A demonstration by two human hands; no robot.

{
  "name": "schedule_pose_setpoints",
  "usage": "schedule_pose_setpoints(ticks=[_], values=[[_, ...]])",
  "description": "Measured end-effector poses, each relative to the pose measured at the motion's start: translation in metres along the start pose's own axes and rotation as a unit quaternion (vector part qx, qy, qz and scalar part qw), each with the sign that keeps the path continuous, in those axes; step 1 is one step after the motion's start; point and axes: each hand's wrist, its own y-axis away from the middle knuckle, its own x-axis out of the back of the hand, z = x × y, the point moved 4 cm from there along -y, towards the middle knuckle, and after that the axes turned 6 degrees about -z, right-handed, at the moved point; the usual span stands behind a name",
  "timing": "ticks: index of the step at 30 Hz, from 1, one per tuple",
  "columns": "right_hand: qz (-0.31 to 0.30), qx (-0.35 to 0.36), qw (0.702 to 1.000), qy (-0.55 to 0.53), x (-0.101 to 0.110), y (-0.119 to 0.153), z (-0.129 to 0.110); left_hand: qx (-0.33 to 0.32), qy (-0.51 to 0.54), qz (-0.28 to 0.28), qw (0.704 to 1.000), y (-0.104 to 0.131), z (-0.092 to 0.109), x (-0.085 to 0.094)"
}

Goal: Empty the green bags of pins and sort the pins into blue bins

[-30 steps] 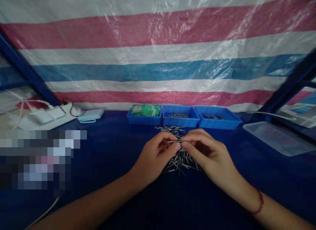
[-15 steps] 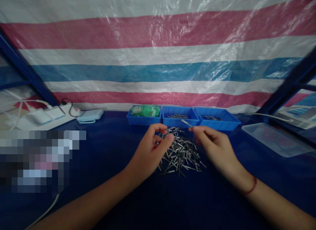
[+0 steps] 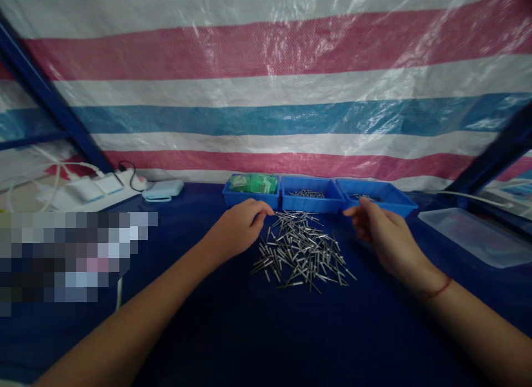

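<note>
A loose pile of thin metal rivets lies on the dark blue table. At the pile's back left edge is my left hand, its thumb and fingertips brought together; whatever they pinch is too small to make out. My right hand hovers to the right of the pile, in front of the right blue bin, fingers curled. Nothing can be made out between its fingers. Some rivets lie in the right bin and in the middle blue bin.
The left blue bin holds green bags. A translucent plastic lid lies at right. On the left are a white power strip with cables and a light blue case. A striped sheet hangs behind.
The view has shifted slightly. My left hand has moved left off the pile and its fingers have closed. My right hand has moved right; the rivet it held no longer shows.
</note>
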Motion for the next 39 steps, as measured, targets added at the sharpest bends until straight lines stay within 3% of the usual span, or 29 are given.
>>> schedule_pose_setpoints(ticks=[3,11,25,30,34,39], values=[[-0.049,0.009,0.999,0.015,-0.013,0.011,-0.001,0.013,-0.093,-0.06,0.994,0.001,-0.013,-0.003],[-0.12,0.036,0.99,0.056,-0.025,0.024,-0.004,-0.021,-0.142,-0.134,0.98,0.003,-0.016,-0.018],[-0.173,0.031,0.978,0.115,-0.032,0.028,-0.001,-0.022,-0.134,-0.138,0.981,0.001,-0.03,-0.004],[-0.18,0.122,0.962,0.162,-0.036,0.038,-0.012,-0.05,-0.07,-0.107,0.991,-0.001,-0.009,0.0],[-0.216,0.212,0.94,0.16,-0.045,0.057,-0.022,-0.084,0.093,-0.101,0.987,0.007,0.022,-0.013],[-0.263,0.26,0.921,0.119,-0.052,0.068,-0.03,-0.101,0.169,-0.124,0.973,0.016,0.045,-0.028]])
